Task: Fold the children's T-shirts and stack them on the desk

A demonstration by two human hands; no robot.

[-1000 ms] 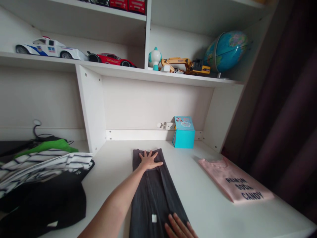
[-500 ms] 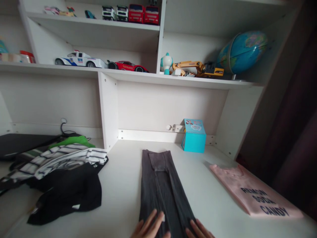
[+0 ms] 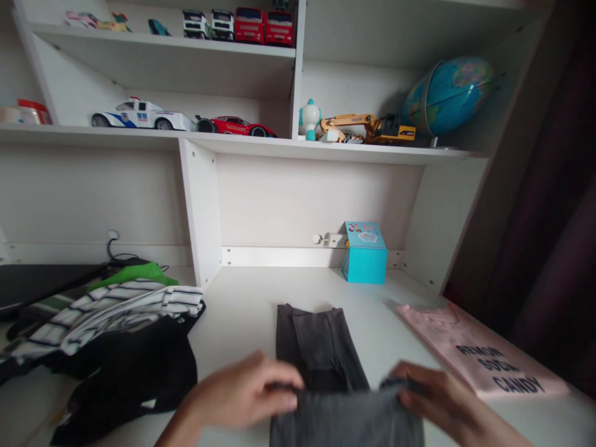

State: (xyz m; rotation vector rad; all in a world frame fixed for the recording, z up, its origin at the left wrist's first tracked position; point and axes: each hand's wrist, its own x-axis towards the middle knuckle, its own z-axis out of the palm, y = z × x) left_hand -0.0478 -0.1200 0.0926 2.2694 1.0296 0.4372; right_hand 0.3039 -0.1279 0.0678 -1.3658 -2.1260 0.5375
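A dark grey garment (image 3: pixel 321 347) lies lengthwise on the white desk (image 3: pixel 237 310) in front of me. My left hand (image 3: pixel 242 394) pinches its near left edge and my right hand (image 3: pixel 435 397) pinches its near right edge. Both hands hold the near end raised off the desk, over the rest of the garment. The far end with its pocket still lies flat.
A folded pink shirt (image 3: pixel 484 360) with dark lettering lies to the right. A heap of striped, green and black clothes (image 3: pixel 107 335) sits on the left. A turquoise box (image 3: pixel 365 253) stands at the back wall. Toy cars, an excavator and a globe (image 3: pixel 447 93) fill the shelves above.
A second ago my left hand pressed flat on the garment's far end. Both hands then came to the near end, gripped it and lifted it up over the garment.
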